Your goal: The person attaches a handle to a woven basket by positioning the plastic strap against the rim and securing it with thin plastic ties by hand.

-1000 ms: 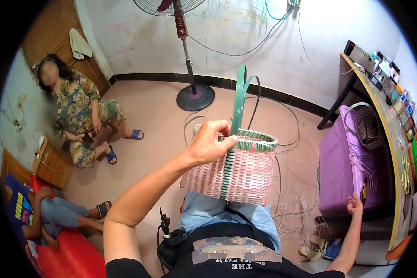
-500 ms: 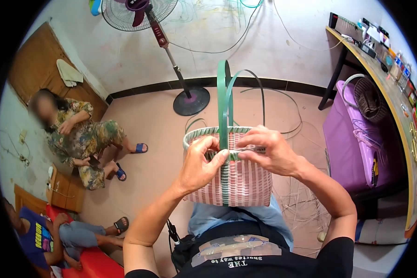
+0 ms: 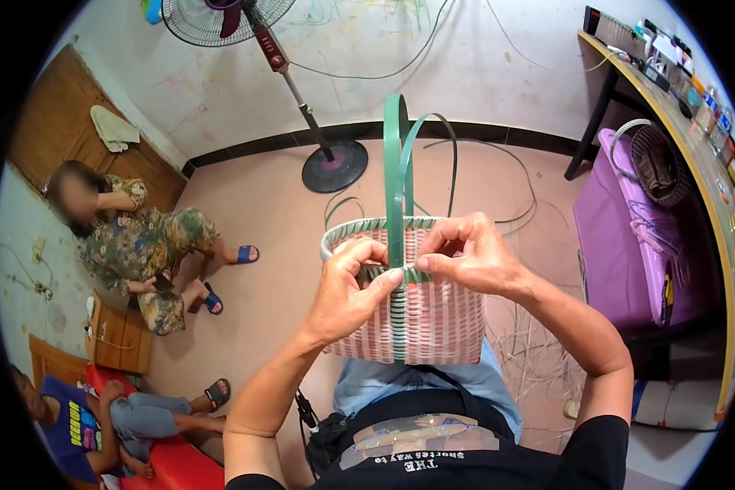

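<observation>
A pink and white woven basket (image 3: 441, 327) with a green band down its front stands upright over my lap. Green strap handles (image 3: 394, 155) rise in loops above its rim. My left hand (image 3: 347, 286) is closed on the near rim, thumb outside beside the green band and fingers over the inside. Just right of the band, my right hand (image 3: 469, 253) pinches at the same rim with thumb and forefinger. What lies between those fingertips is too small to make out.
A standing fan (image 3: 335, 166) is ahead. On the right are a purple bin (image 3: 612, 237) and a cluttered desk (image 3: 670, 106). Two people sit at the left. Loose strips (image 3: 539, 351) lie on the floor right of the basket.
My right hand has come from beside the purple bin to the basket rim and now pinches there. My left hand has stayed on the rim. The view has shifted.
</observation>
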Demonstrator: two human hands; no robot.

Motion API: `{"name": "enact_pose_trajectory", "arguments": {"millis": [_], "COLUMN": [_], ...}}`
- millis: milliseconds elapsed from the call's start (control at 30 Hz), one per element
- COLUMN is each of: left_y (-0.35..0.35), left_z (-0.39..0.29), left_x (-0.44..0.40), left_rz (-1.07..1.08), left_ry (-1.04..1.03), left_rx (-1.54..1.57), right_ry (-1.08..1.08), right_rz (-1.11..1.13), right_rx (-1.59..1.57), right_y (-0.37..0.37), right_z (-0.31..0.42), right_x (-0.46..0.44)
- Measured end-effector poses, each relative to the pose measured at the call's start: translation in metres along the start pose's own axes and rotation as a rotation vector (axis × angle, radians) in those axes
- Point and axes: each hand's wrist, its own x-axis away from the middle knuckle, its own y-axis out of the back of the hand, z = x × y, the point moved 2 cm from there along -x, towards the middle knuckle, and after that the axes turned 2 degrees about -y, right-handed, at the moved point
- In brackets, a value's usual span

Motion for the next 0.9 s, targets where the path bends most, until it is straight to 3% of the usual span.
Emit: {"name": "enact_pose_trajectory", "arguments": {"millis": [200, 433, 900], "left_y": [-0.009, -0.01, -0.005], "left_z": [-0.001, -0.005, -0.002], "left_x": [-0.002, -0.003, -0.001], "left_rz": [-0.112, -0.124, -0.019], "left_ry": [-0.114, -0.077, -0.091], "left_rx": [-0.111, -0.076, -0.05], "right_ry": [0.034, -0.028, 0.226], "right_rz": [-0.039, -0.001, -0.106], "right_rx": [0.0, 0.137, 0.463], "right_y": [0.002, 0.006, 0.006], "right_z": [-0.003, 0.01, 0.007], "right_x": [0.004, 0.002, -0.001]}}
